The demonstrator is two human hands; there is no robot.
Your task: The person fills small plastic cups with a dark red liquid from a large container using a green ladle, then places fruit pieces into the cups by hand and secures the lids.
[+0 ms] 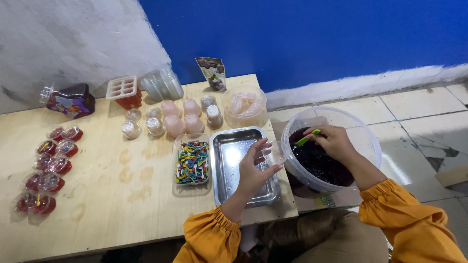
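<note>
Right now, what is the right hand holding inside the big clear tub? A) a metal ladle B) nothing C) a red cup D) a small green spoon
D: the right hand grips a small green spoon over the dark jelly in the clear tub, while the left hand holds a small clear cup at the tub's rim.

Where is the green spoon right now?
The green spoon is in the right hand, right of centre, dipped into the clear bucket of dark jelly beside the metal tray.

bare plywood (112,195) left, cups (178,119) crowding back
</note>
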